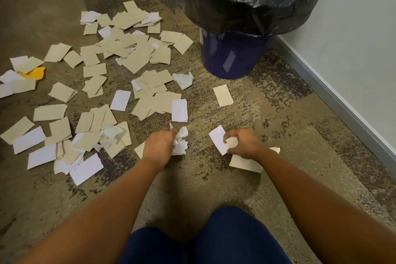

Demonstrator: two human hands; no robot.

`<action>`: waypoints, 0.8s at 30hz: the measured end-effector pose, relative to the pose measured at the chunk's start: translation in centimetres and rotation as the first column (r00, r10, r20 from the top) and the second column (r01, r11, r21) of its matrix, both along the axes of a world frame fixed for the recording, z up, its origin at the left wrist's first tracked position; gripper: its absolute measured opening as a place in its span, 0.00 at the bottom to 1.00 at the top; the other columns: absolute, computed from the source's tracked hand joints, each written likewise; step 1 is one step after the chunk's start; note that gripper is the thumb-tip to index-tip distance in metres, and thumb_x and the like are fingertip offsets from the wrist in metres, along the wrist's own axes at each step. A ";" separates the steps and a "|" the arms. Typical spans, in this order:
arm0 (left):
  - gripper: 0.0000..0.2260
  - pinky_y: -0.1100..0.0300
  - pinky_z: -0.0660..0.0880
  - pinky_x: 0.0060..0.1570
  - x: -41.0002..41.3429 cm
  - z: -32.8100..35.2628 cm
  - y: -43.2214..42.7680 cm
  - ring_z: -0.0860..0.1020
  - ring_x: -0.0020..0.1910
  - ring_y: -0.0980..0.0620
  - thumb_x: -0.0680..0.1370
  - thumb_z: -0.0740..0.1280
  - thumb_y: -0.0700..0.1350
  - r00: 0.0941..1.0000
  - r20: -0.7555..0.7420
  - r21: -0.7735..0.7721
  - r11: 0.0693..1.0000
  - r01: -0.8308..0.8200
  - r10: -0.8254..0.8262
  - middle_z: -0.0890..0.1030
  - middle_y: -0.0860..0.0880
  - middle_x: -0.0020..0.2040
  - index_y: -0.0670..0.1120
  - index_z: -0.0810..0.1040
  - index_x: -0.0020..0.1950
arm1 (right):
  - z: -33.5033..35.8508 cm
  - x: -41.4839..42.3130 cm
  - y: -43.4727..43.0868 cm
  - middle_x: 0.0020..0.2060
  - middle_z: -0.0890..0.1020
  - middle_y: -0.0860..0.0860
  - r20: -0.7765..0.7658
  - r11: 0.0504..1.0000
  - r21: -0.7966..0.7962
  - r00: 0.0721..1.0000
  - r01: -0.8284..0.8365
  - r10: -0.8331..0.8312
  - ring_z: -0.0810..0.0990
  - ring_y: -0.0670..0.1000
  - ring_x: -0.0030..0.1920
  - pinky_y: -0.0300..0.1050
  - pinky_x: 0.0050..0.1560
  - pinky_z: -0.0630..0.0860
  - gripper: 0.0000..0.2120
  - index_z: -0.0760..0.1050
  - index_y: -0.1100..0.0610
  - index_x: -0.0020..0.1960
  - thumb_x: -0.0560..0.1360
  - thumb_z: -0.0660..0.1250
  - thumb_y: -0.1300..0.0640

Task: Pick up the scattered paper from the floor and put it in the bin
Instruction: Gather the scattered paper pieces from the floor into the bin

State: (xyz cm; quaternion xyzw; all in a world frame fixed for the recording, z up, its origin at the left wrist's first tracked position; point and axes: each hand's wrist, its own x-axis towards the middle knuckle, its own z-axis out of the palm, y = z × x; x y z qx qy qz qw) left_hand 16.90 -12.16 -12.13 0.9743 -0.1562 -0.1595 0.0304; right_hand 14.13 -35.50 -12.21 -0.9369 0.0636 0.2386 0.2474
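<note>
On the carpet (214, 188) before the bin (233, 55) I judge little done: my left hand (158, 144) clutches a crumpled wad (181, 141), my right hand (244, 142) grips slips (217, 138), and most paper (137, 60) lies scattered left of the bin.

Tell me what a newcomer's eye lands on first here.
First, the scattered paper, tan and white pieces strewn over the carpet, left and middle. Next, the blue bin with its black liner at upper right by the wall. In front, the left grip holds crumpled white paper and the right grip holds a flat white slip.
</note>
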 end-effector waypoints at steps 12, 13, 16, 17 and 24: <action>0.09 0.53 0.69 0.40 5.7 14.9 -0.8 0.77 0.48 0.39 0.74 0.69 0.42 0.887 0.297 -0.534 0.832 -0.151 0.352 0.80 0.41 0.48 0.40 0.75 0.52 | 12.8 3.7 2.9 0.46 0.76 0.51 0.523 0.972 0.221 0.832 0.078 -0.186 0.74 0.51 0.50 0.35 0.42 0.62 0.09 0.79 0.52 0.49 0.70 0.72 0.59; 0.10 0.52 0.70 0.41 6.4 16.7 -1.0 0.77 0.48 0.39 0.74 0.69 0.43 0.863 0.331 -0.568 0.811 -0.140 0.381 0.80 0.41 0.49 0.40 0.76 0.52 | 14.4 4.4 3.0 0.44 0.76 0.51 0.584 0.961 0.264 0.781 0.076 -0.223 0.73 0.50 0.47 0.34 0.41 0.62 0.09 0.79 0.52 0.48 0.69 0.72 0.60; 0.10 0.54 0.68 0.40 8.5 21.2 -1.6 0.77 0.48 0.40 0.74 0.70 0.44 0.803 0.390 -0.634 0.764 -0.121 0.451 0.81 0.41 0.48 0.39 0.75 0.51 | 18.6 6.3 3.2 0.43 0.78 0.51 0.678 0.914 0.402 0.652 0.056 -0.338 0.71 0.46 0.46 0.28 0.43 0.64 0.07 0.79 0.56 0.46 0.69 0.71 0.63; 0.10 0.56 0.66 0.39 9.4 22.6 -2.0 0.77 0.48 0.40 0.74 0.70 0.44 0.784 0.404 -0.660 0.744 -0.107 0.472 0.81 0.41 0.48 0.40 0.75 0.51 | 20.1 7.1 3.1 0.44 0.79 0.50 0.702 0.901 0.432 0.611 0.041 -0.365 0.72 0.45 0.46 0.27 0.44 0.64 0.07 0.79 0.56 0.46 0.69 0.71 0.63; 0.15 0.56 0.69 0.44 14.3 28.6 -6.7 0.78 0.54 0.41 0.74 0.71 0.45 0.759 0.457 -0.695 0.719 -0.021 0.464 0.81 0.43 0.54 0.43 0.75 0.58 | 27.1 15.3 0.4 0.48 0.80 0.50 0.669 0.772 0.627 0.438 0.103 -0.601 0.76 0.48 0.49 0.38 0.52 0.71 0.10 0.76 0.50 0.44 0.68 0.73 0.61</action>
